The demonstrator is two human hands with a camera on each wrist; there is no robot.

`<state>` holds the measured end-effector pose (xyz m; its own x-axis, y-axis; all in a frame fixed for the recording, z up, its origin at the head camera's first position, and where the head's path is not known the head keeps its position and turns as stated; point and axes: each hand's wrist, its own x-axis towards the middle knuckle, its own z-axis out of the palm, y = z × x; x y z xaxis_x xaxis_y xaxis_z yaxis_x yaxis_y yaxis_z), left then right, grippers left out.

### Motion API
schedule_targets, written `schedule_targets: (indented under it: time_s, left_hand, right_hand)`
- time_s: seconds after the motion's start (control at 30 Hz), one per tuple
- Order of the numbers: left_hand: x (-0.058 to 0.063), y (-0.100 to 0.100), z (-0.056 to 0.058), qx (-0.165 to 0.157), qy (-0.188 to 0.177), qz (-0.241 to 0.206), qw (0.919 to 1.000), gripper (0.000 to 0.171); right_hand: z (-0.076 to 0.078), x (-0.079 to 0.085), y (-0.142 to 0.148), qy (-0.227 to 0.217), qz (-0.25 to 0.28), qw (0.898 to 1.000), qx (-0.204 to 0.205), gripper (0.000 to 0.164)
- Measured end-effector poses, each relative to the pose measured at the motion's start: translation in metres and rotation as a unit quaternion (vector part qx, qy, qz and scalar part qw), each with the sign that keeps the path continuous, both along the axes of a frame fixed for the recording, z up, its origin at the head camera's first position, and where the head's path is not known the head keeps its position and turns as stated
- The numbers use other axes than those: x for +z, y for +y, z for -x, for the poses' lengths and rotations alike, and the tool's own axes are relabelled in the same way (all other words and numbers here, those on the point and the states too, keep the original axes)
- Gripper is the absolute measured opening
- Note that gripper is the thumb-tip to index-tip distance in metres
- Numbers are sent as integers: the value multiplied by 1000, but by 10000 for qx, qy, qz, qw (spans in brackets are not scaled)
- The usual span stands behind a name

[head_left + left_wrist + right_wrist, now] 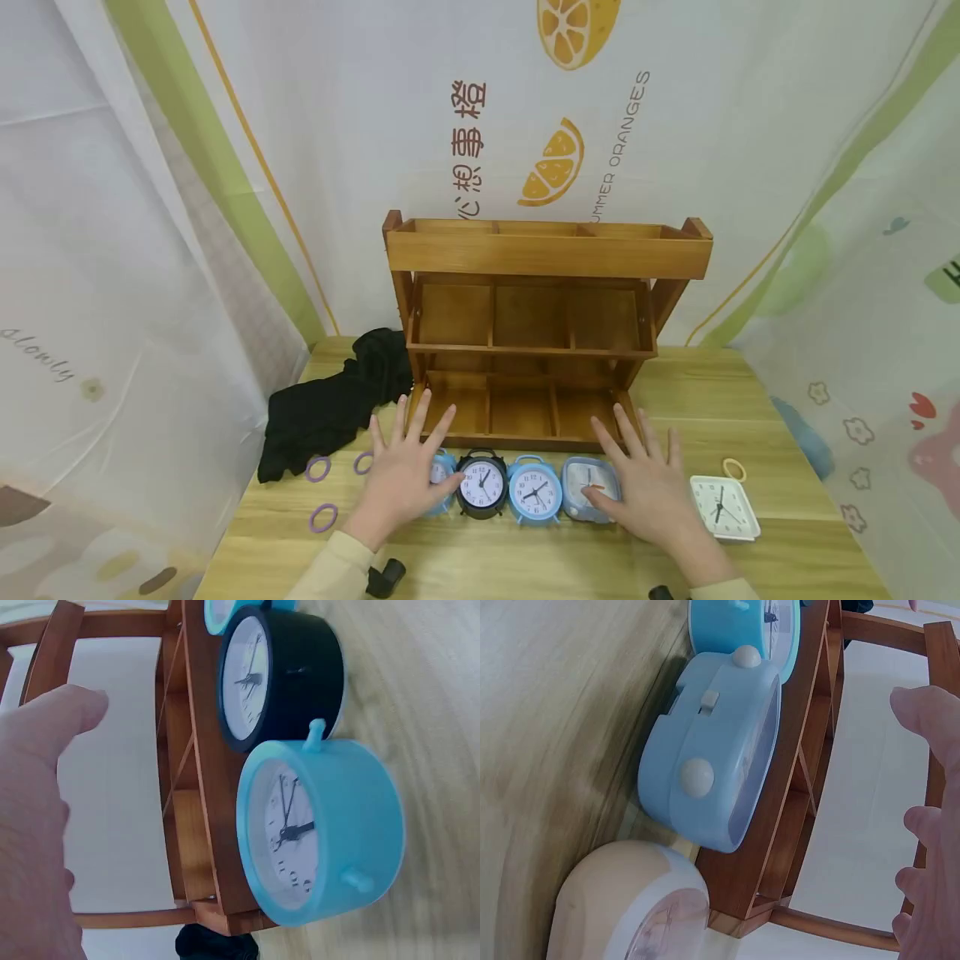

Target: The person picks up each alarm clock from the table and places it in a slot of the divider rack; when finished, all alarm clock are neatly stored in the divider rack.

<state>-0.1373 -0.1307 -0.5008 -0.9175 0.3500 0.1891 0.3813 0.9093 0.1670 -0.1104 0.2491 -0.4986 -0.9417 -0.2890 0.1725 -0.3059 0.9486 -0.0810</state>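
Observation:
My left hand [401, 487] is spread with straight fingers over the left end of a row of alarm clocks, holding nothing. Partly behind it stands a round blue alarm clock [360, 825]; beside that are a round black alarm clock [482, 486] and another round light blue one [535, 493]. My right hand [648, 496] is also spread, its fingers straight, and holds nothing. Nearest its thumb is a squarish pale blue alarm clock [705, 750]. A peach and white clock [615, 900] shows in the right wrist view; the right hand seems to hide it in the head view.
A wooden tiered shelf [547, 254] with compartments stands behind the clocks. Black cloth [322, 417] lies left. Purple rings [323, 517] lie near the left hand; a yellow ring [742, 473] and a white square clock [724, 508] lie at right.

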Motion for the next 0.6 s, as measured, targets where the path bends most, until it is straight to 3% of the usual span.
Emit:
schedule_targets:
  time_s: [0.13, 0.3, 0.5, 0.6]
  left_hand:
    - [7, -6, 13, 98, 199, -677, 9975, 102]
    - [31, -16, 44, 221, 345, -1815, 9825, 114]
    - [60, -24, 82, 68, 244, -2054, 9783, 123]
    - [70, -26, 99, 115, 167, -2385, 9709, 127]
  right_hand:
    - [4, -1, -5, -56, 153, 9999, 59, 101]
    - [11, -3, -14, -111, 335, 9993, 135, 100]
    - [24, -11, -37, -22, 775, 9965, 309, 99]
    - [33, -13, -55, 30, 859, 9952, 462, 100]
